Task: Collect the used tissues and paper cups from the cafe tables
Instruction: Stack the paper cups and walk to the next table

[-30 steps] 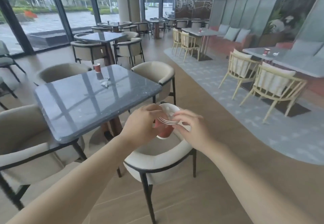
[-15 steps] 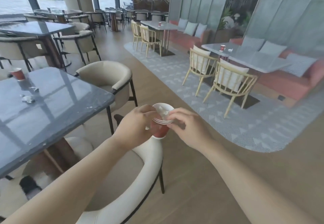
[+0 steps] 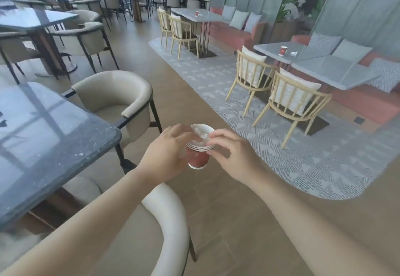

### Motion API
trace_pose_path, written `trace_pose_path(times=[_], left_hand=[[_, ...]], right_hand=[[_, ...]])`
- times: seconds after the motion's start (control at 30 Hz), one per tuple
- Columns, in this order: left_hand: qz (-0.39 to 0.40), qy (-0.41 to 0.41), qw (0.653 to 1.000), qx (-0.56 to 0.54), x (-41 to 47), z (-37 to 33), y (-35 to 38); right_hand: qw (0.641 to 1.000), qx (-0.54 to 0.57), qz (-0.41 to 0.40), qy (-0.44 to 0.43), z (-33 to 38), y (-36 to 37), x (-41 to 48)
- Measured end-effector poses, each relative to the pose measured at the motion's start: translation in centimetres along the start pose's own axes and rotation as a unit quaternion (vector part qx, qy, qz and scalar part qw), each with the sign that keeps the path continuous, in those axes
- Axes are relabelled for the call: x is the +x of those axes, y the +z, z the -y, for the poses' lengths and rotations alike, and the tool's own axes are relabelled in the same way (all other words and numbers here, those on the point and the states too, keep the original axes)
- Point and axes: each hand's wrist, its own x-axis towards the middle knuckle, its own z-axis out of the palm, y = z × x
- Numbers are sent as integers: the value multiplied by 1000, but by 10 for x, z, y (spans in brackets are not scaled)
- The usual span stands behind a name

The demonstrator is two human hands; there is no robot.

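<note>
Head view: my left hand (image 3: pixel 166 156) wraps the stack of red paper cups (image 3: pixel 198 157) from the side, fingers curled round it. My right hand (image 3: pixel 233 154) pinches the stack's rim, just beside the crumpled tissue (image 3: pixel 200 132) tucked inside the top cup. Well apart, on the grey table (image 3: pixel 270 47), stand a lone red cup (image 3: pixel 283 50) and a second tissue (image 3: pixel 294 53).

aisle floor (image 3: pixel 190 85) open | dark table (image 3: pixel 54 133), armchair (image 3: pixel 116 100) left

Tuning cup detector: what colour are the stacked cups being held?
The stacked cups are red outside, white at rims and inside; head view.
</note>
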Motion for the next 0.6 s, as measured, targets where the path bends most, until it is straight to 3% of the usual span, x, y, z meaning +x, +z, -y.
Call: trace_pose_path(times=[0.6], left_hand=[[21, -64, 996, 53, 214, 13, 136]], right_hand=[[996, 79, 35, -35, -242, -53, 126]])
